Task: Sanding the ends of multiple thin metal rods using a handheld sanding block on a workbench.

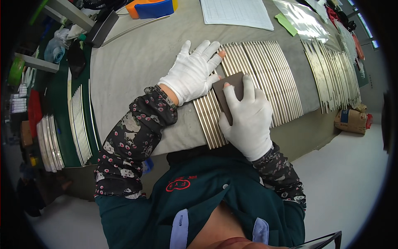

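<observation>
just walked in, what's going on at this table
A person's gloved right hand holds a flat brown block on a row of metal rods. The gloved left hand is spread at the row's left edge. Another bunch of rods lies farther right.

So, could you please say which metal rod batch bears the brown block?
The middle batch, beneath the right hand; the left batches and right batch lack one.
</observation>
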Demonstrator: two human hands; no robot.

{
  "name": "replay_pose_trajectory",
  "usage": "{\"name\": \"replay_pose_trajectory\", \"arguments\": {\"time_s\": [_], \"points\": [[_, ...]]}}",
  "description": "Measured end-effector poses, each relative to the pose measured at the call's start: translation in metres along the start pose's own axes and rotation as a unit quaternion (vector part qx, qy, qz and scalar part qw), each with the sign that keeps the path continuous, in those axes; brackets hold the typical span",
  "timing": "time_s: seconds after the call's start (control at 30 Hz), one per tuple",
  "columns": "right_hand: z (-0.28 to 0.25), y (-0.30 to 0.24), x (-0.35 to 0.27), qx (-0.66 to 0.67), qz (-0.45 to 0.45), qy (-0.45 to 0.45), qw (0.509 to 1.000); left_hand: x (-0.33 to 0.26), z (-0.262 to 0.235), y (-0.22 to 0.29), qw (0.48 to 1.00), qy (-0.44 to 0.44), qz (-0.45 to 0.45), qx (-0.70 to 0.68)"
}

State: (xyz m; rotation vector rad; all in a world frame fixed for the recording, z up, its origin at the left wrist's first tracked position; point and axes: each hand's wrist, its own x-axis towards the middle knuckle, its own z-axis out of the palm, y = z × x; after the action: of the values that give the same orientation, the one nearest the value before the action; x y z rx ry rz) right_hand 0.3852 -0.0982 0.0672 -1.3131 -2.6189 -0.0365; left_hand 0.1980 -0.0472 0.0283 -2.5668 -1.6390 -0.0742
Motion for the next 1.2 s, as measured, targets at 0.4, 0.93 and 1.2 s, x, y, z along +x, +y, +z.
{"name": "replay_pose_trajectory", "arguments": {"time_s": [0.4,0.93,1.2], "points": [[-0.007,0.005,-0.022,0.020,-0.018,0.007,1.000,-0.002,0.001,-0.002,1.000,-0.006,-0.008,-0.012],[-0.010,0.005,-0.021,0.021,-0.021,-0.020,0.999,-0.002,0.000,-0.014,0.994,-0.007,-0.093,-0.055],[-0.010,0.014,-0.035,0.017,-0.061,-0.034,0.997,0.000,-0.002,-0.012,0.994,-0.029,-0.090,-0.051]]}}
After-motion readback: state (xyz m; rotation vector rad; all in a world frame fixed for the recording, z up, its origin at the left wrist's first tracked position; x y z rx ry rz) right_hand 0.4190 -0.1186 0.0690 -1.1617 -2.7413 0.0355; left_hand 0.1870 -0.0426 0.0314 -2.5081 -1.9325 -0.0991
